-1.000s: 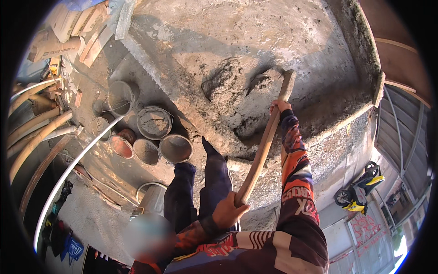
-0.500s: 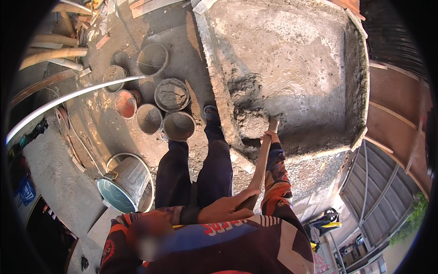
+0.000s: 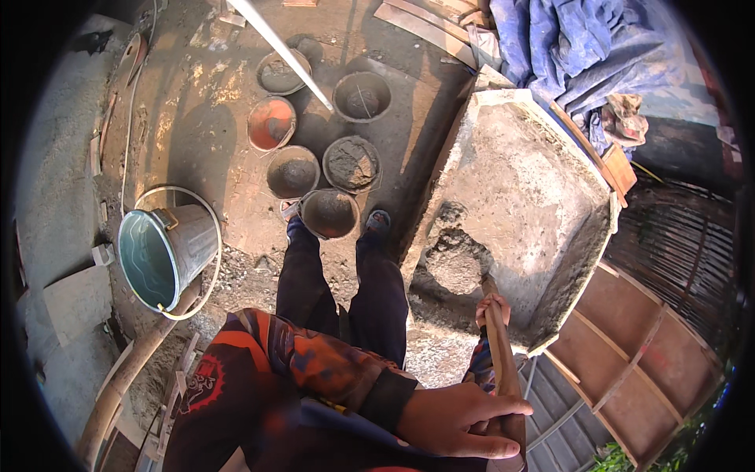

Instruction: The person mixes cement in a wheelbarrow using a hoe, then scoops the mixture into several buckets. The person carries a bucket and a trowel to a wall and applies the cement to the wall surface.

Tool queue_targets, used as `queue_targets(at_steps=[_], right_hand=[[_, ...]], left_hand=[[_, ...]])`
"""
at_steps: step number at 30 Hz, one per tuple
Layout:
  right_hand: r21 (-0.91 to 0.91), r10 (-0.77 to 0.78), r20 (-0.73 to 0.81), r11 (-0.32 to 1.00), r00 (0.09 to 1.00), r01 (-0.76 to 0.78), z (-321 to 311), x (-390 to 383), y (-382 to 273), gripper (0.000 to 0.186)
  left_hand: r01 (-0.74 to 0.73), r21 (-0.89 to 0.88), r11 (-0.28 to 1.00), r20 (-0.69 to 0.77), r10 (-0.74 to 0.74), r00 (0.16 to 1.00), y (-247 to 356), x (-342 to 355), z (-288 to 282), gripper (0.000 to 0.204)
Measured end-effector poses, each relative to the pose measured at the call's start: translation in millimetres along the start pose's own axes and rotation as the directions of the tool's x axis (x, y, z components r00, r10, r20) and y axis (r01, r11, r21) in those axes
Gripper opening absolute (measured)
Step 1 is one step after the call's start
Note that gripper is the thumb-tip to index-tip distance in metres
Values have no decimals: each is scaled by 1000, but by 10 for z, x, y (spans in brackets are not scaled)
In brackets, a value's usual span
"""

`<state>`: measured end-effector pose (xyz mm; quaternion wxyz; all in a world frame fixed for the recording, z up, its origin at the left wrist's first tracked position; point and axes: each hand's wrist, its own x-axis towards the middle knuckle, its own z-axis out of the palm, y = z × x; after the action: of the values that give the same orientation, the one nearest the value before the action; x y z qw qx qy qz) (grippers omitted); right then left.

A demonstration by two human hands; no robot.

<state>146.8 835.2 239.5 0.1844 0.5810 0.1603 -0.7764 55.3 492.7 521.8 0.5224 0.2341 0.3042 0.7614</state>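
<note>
The left hand has its fingers curled around the wooden handle at the part nearest the body, thumb stretched across the wood; farther along, the right hand grips it in a closed fist. The handle is pale brown, smooth and slightly curved, and it crosses the near edge of the concrete trough; I cannot make out the tool's head at its far end. That end meets the mortar mound, a grey, wet-looking, lumpy heap in the trough's near left corner, with darker, rougher clumps toward the left edge. Beyond that left edge, six buckets cluster on the ground, one filled with cracked grey mix, near the person's feet.
</note>
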Motion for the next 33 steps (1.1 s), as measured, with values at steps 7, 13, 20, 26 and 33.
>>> queue_targets(at_steps=[7, 13, 20, 26, 33], right_hand=[[-300, 168, -31, 939, 985, -170, 1438, 581, 745, 15], [-558, 342, -28, 774, 939, -299, 2909, 1540, 1992, 18], [-885, 367, -39, 419, 929, -202, 4514, 3004, 3296, 22], [-983, 359, 61, 181, 931, -6, 5536, 3432, 4366, 25], [-912, -150, 402, 16, 903, 409, 5509, 4488, 5026, 27]], left_hand=[[-123, 145, 982, -206, 151, 967, 754, -1188, -173, 65], [-189, 99, 977, -532, 212, 820, 784, -2115, -450, 66], [-171, 216, 961, -808, 274, 521, 849, -3153, -1022, 60], [-269, 285, 920, -889, 359, 286, 943, -3993, -1407, 51], [-116, -169, 979, -857, -87, 508, -507, -5574, -1831, 68]])
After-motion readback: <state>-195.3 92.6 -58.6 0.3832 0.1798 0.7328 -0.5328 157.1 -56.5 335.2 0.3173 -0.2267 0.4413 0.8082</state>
